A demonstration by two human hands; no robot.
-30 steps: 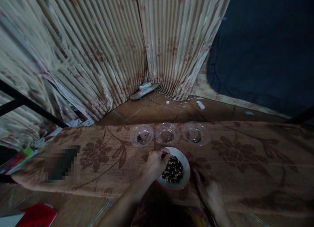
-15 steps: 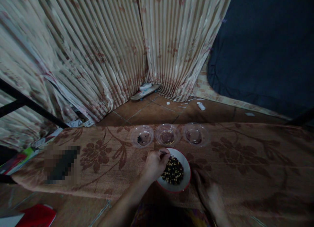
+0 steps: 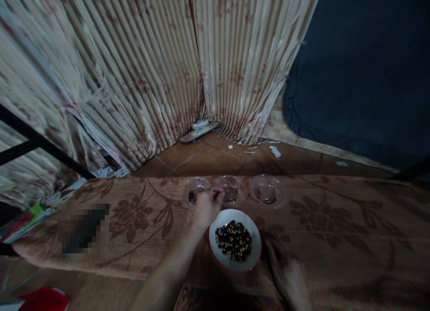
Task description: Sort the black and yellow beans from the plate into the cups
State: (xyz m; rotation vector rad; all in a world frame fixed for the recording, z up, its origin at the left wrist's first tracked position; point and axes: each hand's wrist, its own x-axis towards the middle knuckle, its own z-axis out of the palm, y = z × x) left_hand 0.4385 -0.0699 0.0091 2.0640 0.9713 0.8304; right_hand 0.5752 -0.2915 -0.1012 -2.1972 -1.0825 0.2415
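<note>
My left hand (image 3: 207,208) is closed in a pinch beside the middle clear plastic cup (image 3: 231,190), over its left edge. A small dark thing seems to be between thumb and finger, too small to name. The cup has a few pale seeds inside. To its left, partly behind my hand, a second clear cup (image 3: 188,185) holds some black seeds. A white bowl with a red rim (image 3: 257,246) stands nearer me, with mixed black and pale yellow seeds (image 3: 234,240) in it. My right hand (image 3: 289,270), dark and blurred, is just right of the bowl; its fingers are unclear.
A third clear cup (image 3: 267,192) stands at the right of the row. All rest on a brown flowered cloth (image 3: 336,230). A blurred-out dark item (image 3: 85,228) lies at left. Beyond are a skateboard (image 3: 200,132), a small white bottle (image 3: 274,151) and striped curtains (image 3: 151,69).
My left hand has moved from over the bowl's upper left edge, away from me and slightly left, to the cups. The right hand stays beside the bowl.
</note>
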